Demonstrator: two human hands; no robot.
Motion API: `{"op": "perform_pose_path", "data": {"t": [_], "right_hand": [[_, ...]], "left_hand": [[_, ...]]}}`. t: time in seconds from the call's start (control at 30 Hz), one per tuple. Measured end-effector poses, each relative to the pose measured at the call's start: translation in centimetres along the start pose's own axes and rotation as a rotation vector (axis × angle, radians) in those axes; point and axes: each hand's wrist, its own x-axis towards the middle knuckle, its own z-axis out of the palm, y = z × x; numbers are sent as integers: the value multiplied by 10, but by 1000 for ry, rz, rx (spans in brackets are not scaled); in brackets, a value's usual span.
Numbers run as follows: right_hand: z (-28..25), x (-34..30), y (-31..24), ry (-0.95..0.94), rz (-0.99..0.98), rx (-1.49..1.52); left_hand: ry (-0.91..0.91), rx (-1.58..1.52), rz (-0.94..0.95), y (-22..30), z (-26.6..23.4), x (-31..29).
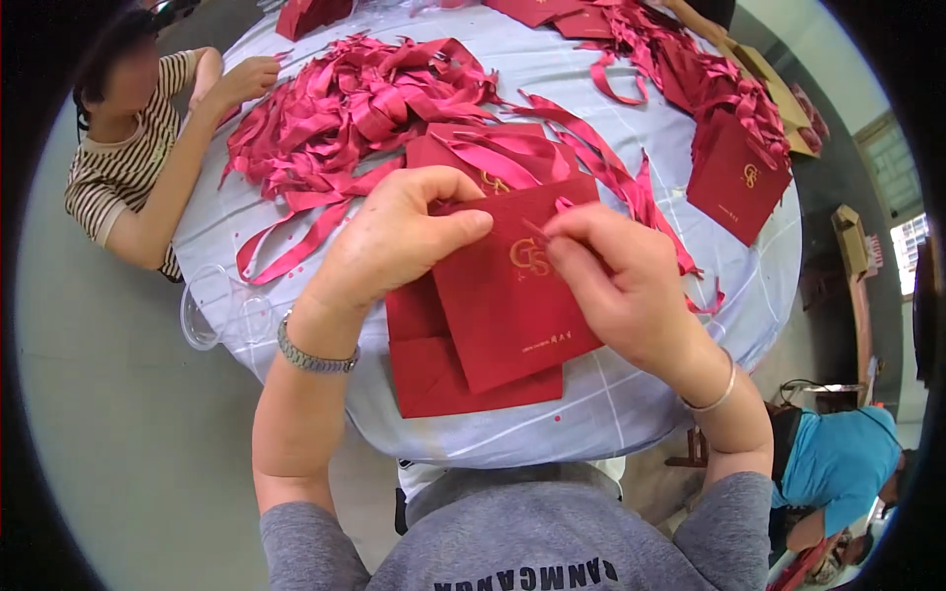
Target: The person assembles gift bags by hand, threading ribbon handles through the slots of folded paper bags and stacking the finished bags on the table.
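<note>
Clearly I am mid-way: my left hand (394,241) grips the top edge of a red paper bag (507,295) over the table (591,414), my right hand (611,276) pinches a ribbon end (537,231) at it. A ribbon heap (345,108) waits; several bags (734,177) look done.

a paper bag (507,300) lies on the table (611,394) between the left hand (394,241) and right hand (616,281), atop other bags (434,374). behind it lies a ribbon heap (345,113); another bag (734,177) stands to the right.
</note>
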Motion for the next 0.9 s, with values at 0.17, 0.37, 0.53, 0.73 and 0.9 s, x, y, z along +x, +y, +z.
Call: {"op": "perform_pose_path", "data": {"t": [0.17, 0.37, 0.53, 0.73, 0.9], "right_hand": [[15, 34, 20, 136, -397, -486], [16, 34, 27, 154, -469, -442], [16, 36, 34, 181, -460, -415], [2, 30, 19, 250, -474, -406], [13, 18, 16, 92, -352, -273]], "left_hand": [[6, 108, 158, 6, 5, -2], [-151, -81, 42, 16, -6, -3], [-165, -179, -16, 14, -7, -2], [-119, -130, -125, 19, -2, -5], [-84, -41, -139, 16, 2, -5]]}}
